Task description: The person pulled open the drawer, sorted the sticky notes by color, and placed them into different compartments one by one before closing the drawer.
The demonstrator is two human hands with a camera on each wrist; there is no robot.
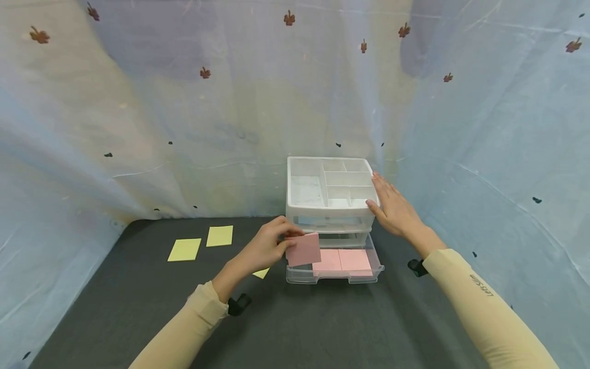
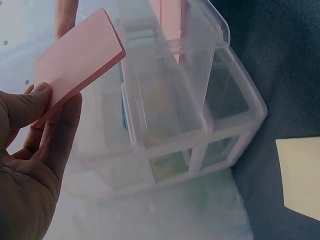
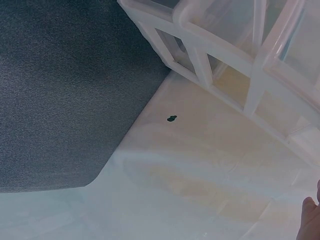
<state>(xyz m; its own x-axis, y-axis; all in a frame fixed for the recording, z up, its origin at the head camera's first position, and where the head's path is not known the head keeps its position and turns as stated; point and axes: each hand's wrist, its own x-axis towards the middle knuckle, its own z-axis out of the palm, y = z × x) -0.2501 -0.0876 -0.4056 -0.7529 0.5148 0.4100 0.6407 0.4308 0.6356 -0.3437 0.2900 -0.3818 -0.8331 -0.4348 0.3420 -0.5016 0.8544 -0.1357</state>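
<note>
A: What's nearest?
B: Two cream sleeves, rising from the bottom of the head view over a dark table. Then the left hand, near the centre, pinching a pink pad.
A: One sheet?
B: The head view gives mainly its flat face. At upper left of the left wrist view it has a thick edge, thumb on one face, fingers behind.
A: What's beside it?
B: Right of lower centre, a clear drawer, pulled out, holding two more pink pads side by side.
A: Any yellow?
B: Two yellow notes left of centre; a third yellow note is partly hidden by the left arm.
A: And the right hand?
B: Grasping nothing, fingers extended against the right edge of the white drawer unit. The right wrist view catches only a sliver of it at lower right, but reveals the unit's windowed frame.
A: Farthest?
B: Pale cloth with brown marks across the top.
</note>
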